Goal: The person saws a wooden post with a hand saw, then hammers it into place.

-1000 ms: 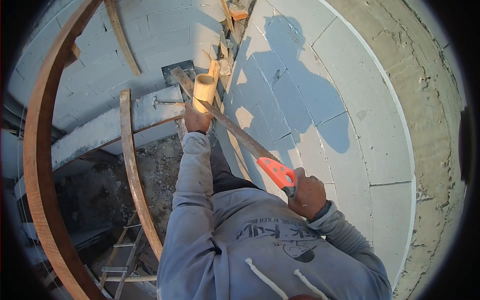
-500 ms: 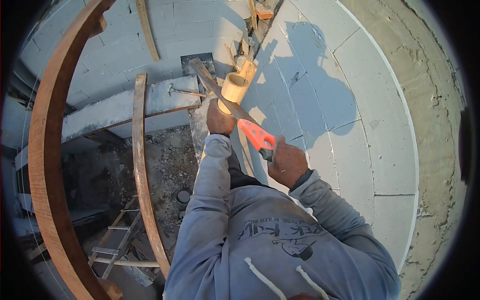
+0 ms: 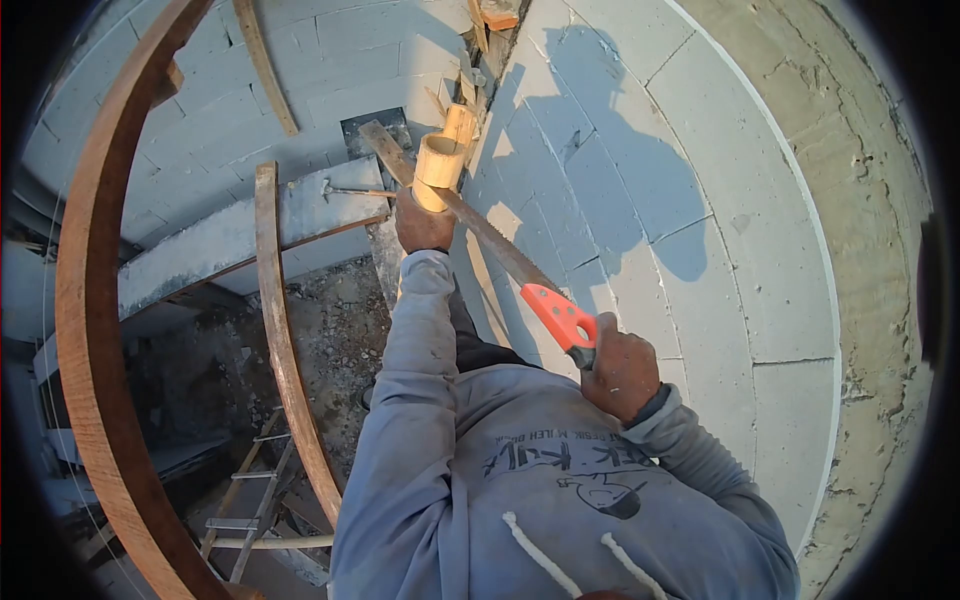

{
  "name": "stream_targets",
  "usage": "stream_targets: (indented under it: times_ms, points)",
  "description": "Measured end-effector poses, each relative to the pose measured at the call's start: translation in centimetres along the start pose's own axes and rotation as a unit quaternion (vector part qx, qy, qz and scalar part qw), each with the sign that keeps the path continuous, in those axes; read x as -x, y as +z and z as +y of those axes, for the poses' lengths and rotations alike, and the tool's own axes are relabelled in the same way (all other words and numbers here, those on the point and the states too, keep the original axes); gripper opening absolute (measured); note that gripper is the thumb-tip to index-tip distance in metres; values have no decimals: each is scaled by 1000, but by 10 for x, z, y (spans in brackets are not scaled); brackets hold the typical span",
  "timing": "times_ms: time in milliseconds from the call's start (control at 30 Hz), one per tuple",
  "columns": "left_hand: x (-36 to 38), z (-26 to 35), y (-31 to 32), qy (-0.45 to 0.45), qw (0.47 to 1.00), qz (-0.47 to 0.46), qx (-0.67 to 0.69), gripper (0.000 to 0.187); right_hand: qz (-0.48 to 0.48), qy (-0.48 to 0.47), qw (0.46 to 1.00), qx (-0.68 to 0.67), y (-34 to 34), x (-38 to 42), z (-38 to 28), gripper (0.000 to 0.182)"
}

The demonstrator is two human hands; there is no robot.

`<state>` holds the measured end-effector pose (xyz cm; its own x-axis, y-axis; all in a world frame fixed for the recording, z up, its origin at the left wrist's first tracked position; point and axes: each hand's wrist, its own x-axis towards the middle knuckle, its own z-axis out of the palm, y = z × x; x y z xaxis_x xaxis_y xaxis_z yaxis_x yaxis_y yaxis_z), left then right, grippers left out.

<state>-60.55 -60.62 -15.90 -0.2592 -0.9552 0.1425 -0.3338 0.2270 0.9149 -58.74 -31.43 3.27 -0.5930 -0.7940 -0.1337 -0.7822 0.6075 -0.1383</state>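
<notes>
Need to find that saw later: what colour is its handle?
Bright orange-red with a dark grip; the saw handle shows clearly in the head view, held in the right hand.

The bamboo post stands at upper centre of the frame, the saw laid across it. The block wall fills the right; the ladder lies lower left.

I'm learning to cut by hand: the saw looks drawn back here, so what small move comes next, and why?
Probably a forward push. The right hand holds the orange-handled handsaw drawn back, its blade lying across the pale cylindrical wooden piece, which the left hand grips from below. The piece looks uncut through, so another stroke seems due.
</notes>
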Motion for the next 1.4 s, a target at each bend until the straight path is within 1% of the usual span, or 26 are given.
stream_targets:
  times_ms: [100, 133, 167, 200, 300, 333, 367, 400, 500, 533, 600, 633, 700, 733, 767, 800, 867, 900, 967, 1033, 1133, 1200, 1300, 1333, 1367, 1400]
  points:
    - [7, 1, -3, 1, 1000, -1, 7, 63, -25, 4, 1000, 8, -4, -18, -6, 40]
    - [11, -9, 8, 30, 1000, 8, -4, 62, 6, -32, 999, 24, 6, -52, -15, 39]
    - [20, -15, 8, 27, 1000, -10, -8, 62, -27, -40, 999, 15, 15, -93, -26, 38]
    - [13, -15, 7, 31, 999, -24, 9, 62, 0, -78, 997, -9, 20, -118, -42, 36]
    - [5, -12, 4, 33, 998, -25, 44, 62, 13, -52, 998, 19, 25, -103, -41, 36]
    - [-5, 0, -1, -2, 1000, -17, 16, 62, -41, -16, 999, 1, 11, -75, -36, 36]
    - [-2, 2, -4, -44, 999, -15, -13, 63, -58, 19, 998, 3, 3, -41, -22, 37]
    - [5, 1, 0, -52, 999, -14, -7, 63, -74, 53, 996, 10, -4, -21, -12, 37]
    - [0, 2, -3, -8, 1000, -7, -6, 62, -64, 34, 997, -4, -7, -36, -19, 38]
    - [7, 1, -3, 16, 1000, -4, -4, 62, 34, -55, 998, 7, 15, -64, -17, 33]
    - [12, -11, 1, 18, 999, -35, 15, 62, 43, -83, 996, 4, 24, -112, -41, 32]
    - [4, -11, 3, 20, 998, -38, 43, 61, 47, -88, 995, 7, 23, -114, -38, 32]
    - [9, 4, -5, 11, 999, -37, 19, 59, -12, -43, 999, 4, 27, -100, -30, 43]
    - [4, 9, -10, 16, 1000, -19, 7, 56, -5, -52, 999, 7, 27, -75, -25, 44]
    - [10, 10, -16, 12, 1000, -10, -8, 54, -25, -25, 999, -3, 19, -46, -14, 43]
    - [5, 10, -22, 13, 999, -38, -2, 55, -46, 6, 999, -8, 10, -23, -4, 43]
    - [9, 17, -23, -6, 999, -30, -8, 56, -47, 6, 999, 3, 0, -9, 3, 44]
    - [6, 20, -25, -15, 999, -29, -23, 57, -45, 13, 999, -2, -3, -10, 0, 44]
    - [22, 12, -20, -11, 998, -58, 5, 56, -25, -33, 999, 2, 11, -67, -12, 39]
    - [19, 4, -9, 7, 1000, -24, 11, 55, -17, -54, 998, 21, 24, -103, -24, 39]
    - [25, 9, -11, 1, 999, -46, 14, 53, 71, -91, 993, -1, 34, -77, -15, 37]
    - [20, 7, -18, -6, 999, -37, 12, 54, -48, 7, 999, 5, 7, -29, -8, 40]
    - [10, 15, -16, 12, 998, -53, -23, 56, -74, 31, 997, 6, -7, 6, 13, 43]
    - [13, 16, -14, 28, 999, -31, -9, 56, -69, 33, 997, -5, 1, -11, 12, 43]
    - [23, 14, -13, 36, 999, -16, 5, 57, -6, -30, 999, 10, 12, -39, 9, 44]
    - [27, 17, -16, 5, 999, -39, -11, 57, 50, -84, 995, 22, 24, -59, 2, 46]
